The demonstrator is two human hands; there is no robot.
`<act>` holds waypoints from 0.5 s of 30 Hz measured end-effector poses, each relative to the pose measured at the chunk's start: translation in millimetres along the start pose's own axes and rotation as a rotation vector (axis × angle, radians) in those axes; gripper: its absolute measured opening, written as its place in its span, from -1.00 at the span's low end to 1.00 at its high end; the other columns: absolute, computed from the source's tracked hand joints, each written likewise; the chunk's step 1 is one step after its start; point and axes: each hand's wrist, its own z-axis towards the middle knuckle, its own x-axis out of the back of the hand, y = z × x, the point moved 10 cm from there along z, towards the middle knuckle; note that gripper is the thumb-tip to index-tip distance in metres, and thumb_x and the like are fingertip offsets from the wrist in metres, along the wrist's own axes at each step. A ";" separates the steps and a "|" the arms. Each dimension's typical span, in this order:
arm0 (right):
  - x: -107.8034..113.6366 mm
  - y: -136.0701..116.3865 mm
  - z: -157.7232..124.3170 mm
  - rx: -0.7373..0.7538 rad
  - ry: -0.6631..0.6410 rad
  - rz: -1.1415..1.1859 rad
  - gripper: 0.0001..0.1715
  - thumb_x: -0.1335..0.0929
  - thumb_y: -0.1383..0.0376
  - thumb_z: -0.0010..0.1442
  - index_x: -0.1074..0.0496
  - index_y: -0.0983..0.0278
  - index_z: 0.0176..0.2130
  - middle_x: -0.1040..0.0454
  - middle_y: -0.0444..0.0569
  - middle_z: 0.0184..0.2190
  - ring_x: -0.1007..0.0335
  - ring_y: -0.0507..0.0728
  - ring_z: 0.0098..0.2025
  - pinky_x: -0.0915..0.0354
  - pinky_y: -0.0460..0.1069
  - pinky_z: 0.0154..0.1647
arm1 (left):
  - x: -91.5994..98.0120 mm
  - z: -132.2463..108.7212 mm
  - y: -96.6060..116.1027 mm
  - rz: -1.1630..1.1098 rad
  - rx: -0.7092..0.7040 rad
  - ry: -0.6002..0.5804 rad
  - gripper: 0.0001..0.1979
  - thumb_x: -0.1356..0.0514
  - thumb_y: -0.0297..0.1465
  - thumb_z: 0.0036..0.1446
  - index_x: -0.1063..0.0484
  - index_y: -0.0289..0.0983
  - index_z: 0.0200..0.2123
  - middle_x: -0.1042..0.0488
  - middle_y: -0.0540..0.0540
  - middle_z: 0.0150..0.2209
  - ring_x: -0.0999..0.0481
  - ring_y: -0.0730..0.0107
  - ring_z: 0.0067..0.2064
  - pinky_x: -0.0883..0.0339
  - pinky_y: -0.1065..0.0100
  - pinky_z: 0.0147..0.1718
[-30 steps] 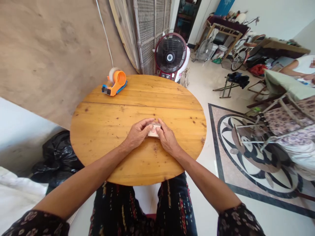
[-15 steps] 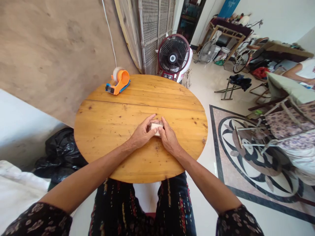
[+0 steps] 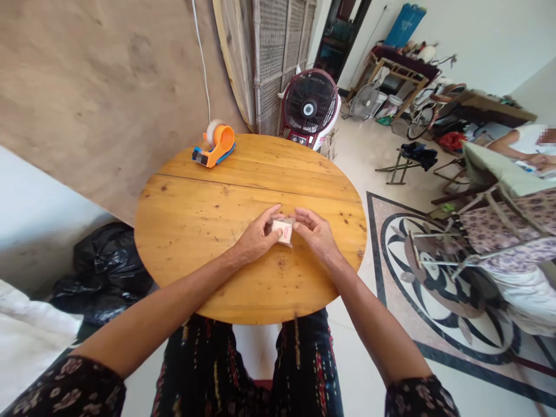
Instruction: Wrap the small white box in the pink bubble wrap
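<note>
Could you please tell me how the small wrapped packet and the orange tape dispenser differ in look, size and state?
The small packet is white with reddish print; the tape dispenser is mostly orange, with blue and black parts. The packet looks smaller than the dispenser. The left hand holds the packet, while the dispenser sits untouched near the far edge of the table. Both are on or over that table.

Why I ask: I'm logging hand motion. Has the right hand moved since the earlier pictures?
Yes. Judged against the wooden table, the right hand has shifted rightward, closer to the tabletop's right edge.
</note>
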 end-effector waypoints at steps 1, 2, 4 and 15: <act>-0.2 -3.9 0.9 0.013 -0.023 -0.035 -0.51 -0.40 0.20 0.10 -0.37 0.26 0.03 -0.52 0.12 -0.02 -0.48 0.22 0.01 -0.34 0.19 0.12 | 0.6 0.1 0.1 0.012 -0.008 0.003 -0.29 -0.21 -0.37 0.07 -0.11 -0.39 0.27 -0.38 -0.33 0.14 -0.41 0.10 0.14 -0.25 0.11 0.15; -1.0 -8.1 1.4 0.036 -0.052 -0.082 -0.53 -0.39 0.24 0.10 -0.38 0.26 0.02 -0.51 0.11 -0.02 -0.47 0.22 0.02 -0.33 0.19 0.13 | 1.2 0.2 0.1 0.023 -0.012 0.004 -0.30 -0.20 -0.37 0.07 -0.12 -0.38 0.27 -0.38 -0.31 0.14 -0.40 0.10 0.14 -0.25 0.11 0.15; -4.4 -16.1 0.2 0.096 -0.117 -0.213 -0.46 -0.36 0.35 0.07 -0.35 0.23 0.08 -0.47 0.08 0.06 -0.43 0.21 0.07 -0.30 0.19 0.16 | 1.4 0.4 -0.1 0.028 -0.010 0.001 -0.31 -0.20 -0.38 0.07 -0.13 -0.36 0.27 -0.38 -0.29 0.14 -0.40 0.12 0.14 -0.25 0.13 0.15; 5.7 -41.2 6.5 0.318 -0.082 -0.572 -0.74 -0.33 0.32 0.19 -0.53 0.18 -0.12 -0.59 -0.05 -0.15 -0.53 0.14 -0.09 -0.38 0.08 0.03 | 1.0 -0.1 0.7 0.026 0.028 -0.004 -0.29 -0.20 -0.37 0.04 -0.13 -0.38 0.27 -0.37 -0.32 0.14 -0.42 0.12 0.11 -0.24 0.11 0.15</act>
